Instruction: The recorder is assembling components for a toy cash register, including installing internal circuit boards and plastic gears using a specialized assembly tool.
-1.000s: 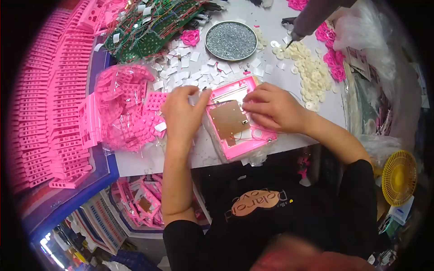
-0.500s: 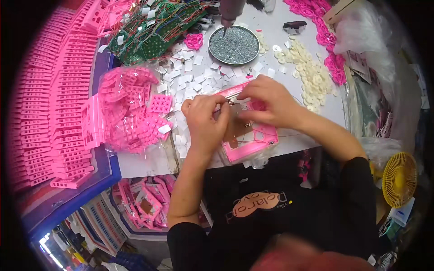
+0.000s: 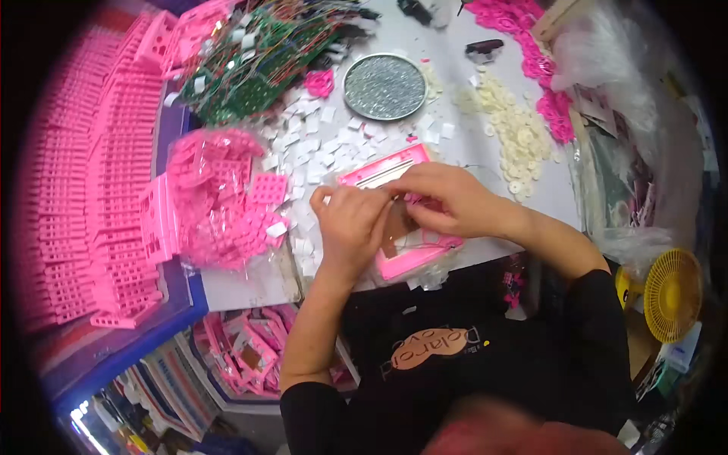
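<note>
A pink plastic housing (image 3: 415,260) lies on the table in front of me, with a brown board (image 3: 396,226) and thin wires in it. Over its left side, my left hand (image 3: 350,226) has thumb and forefinger pressed together at the board's upper edge. My right hand (image 3: 449,199) reaches in from the other side, its fingers bent and its fingertips meeting those of the left. Whatever is pinched between them is hidden by the fingers. Beyond both hands shows the housing's far edge, with a slotted strip (image 3: 385,174).
A round dish of small screws (image 3: 385,86) stands beyond the housing. White paper pieces (image 3: 303,144) and cream discs (image 3: 519,144) lie around. On the left are bagged pink parts (image 3: 216,197), stacked pink pieces (image 3: 114,174) and wired green boards (image 3: 258,68). A yellow fan (image 3: 673,296) stands right.
My right hand has come down and closer to the left one, fingers drawn together. The dark pointed tool above the screw dish is out of view now. The whole picture has shifted slightly.
</note>
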{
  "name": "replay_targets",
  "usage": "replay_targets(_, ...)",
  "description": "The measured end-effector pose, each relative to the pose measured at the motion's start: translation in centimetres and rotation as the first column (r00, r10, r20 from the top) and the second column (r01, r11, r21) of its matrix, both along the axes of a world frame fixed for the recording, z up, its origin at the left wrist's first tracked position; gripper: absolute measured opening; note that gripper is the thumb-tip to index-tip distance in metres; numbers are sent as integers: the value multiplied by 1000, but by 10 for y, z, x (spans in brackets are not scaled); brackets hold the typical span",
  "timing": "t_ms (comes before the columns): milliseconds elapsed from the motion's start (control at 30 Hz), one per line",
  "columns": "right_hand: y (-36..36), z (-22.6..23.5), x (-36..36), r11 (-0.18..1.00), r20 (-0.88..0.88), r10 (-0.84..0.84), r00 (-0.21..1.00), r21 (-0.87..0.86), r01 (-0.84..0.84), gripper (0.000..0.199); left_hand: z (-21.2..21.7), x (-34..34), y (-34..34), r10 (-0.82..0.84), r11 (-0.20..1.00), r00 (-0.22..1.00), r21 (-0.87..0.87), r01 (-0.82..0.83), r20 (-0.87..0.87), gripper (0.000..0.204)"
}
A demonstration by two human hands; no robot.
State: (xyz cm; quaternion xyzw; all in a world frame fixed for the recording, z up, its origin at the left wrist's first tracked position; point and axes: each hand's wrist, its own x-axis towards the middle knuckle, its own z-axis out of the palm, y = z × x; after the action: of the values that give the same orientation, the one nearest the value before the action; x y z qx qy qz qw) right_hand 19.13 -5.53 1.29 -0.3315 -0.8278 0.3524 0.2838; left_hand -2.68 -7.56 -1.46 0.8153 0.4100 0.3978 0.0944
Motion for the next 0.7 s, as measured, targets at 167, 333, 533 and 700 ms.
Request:
replay_targets(167,46,-4,46,985,43,-123,991,129,117,48,4,-7,-6,-68,997,993,27,71,-95,21)
replay_targets(333,172,-40,145,638,456,-684,569,752,165,60,0,-6,-8,25,996,999,-88,-27,-26,18)
replay_targets(533,205,-30,173,690,331,-537,776,701,178,38,0,-8,-11,121,983,988,-146,-107,90,9)
replay_targets(700,104,-27,116,693,-250,-703,666,-31,720,22,-6,-9,-12,165,978,976,-153,-143,141,9)
